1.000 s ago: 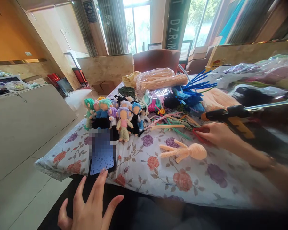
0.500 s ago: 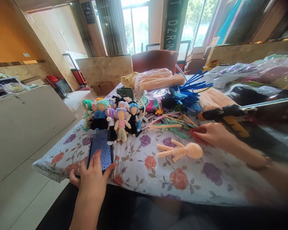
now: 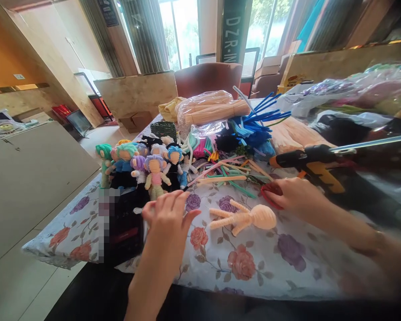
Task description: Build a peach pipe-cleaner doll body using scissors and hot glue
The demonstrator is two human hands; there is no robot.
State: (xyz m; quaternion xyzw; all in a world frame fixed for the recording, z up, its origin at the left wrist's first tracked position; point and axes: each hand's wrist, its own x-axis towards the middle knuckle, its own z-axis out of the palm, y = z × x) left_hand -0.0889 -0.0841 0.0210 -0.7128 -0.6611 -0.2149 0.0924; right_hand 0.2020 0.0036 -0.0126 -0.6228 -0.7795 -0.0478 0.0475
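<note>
My left hand (image 3: 167, 218) is raised over the tablecloth with thumb and fingers apart, holding nothing. Just left of it lies a phone (image 3: 127, 232) showing a dark screen, partly blurred out. At the right, my right hand (image 3: 296, 196) is closed on the red handles of scissors (image 3: 270, 196), whose dark blades point into the loose stems. Between my hands a peach pipe-cleaner doll body (image 3: 262, 217) lies on its back or front, I cannot tell which; its round head points right. Beyond my left hand stand several finished dolls (image 3: 154, 171) with coloured hair.
Loose pipe cleaners (image 3: 227, 178) lie across the middle. Behind them are blue bundles (image 3: 259, 122) and a wrapped peach bundle (image 3: 214, 109). A black and orange glue gun (image 3: 307, 160) lies at the right, near plastic bags (image 3: 347, 98). A cabinet (image 3: 36, 178) stands left.
My left hand has left the phone and moved right, opening in the air. The phone's screen went from a lit display to dark. My right hand stays at the scissors; the view has shifted slightly.
</note>
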